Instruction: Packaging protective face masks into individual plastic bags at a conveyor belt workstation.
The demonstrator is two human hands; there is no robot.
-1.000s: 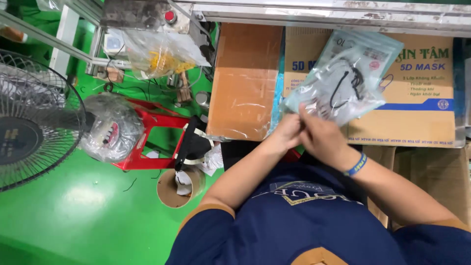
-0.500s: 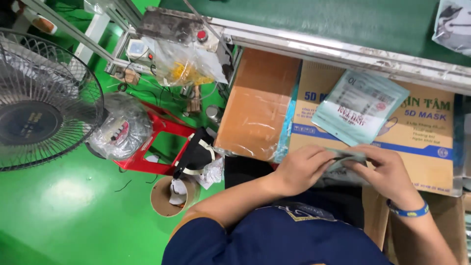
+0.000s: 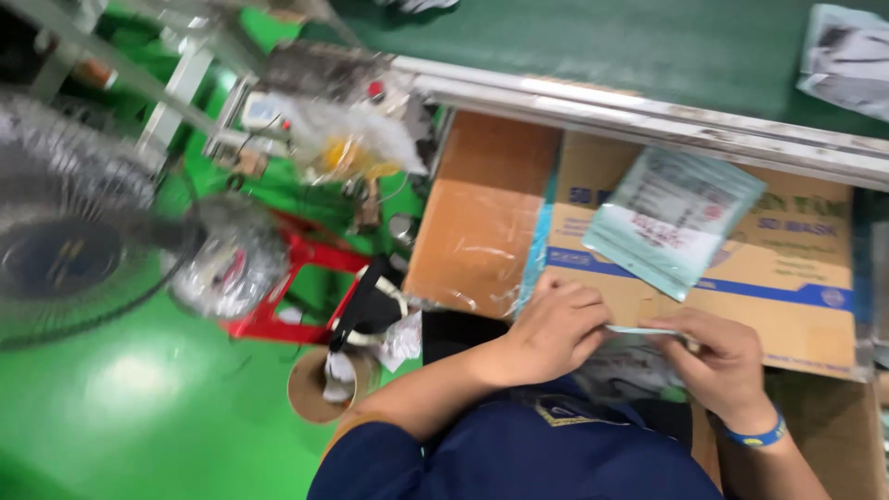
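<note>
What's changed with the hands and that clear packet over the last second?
The left hand and right hand dropped from chest height to the lap. The see-through packet they held up a second ago is out of their grip; a pale green packet lies on the cardboard box. They now pinch a thin packet edge between them. The fan and red stool stayed put.

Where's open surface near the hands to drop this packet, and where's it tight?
Free: the brown carton flap left of the lying mask packet, and the green belt beyond the metal rail. Tight: the printed carton lid near both hands, left and right, pinching a thin packet; the floor by the red stool is cluttered.
</note>
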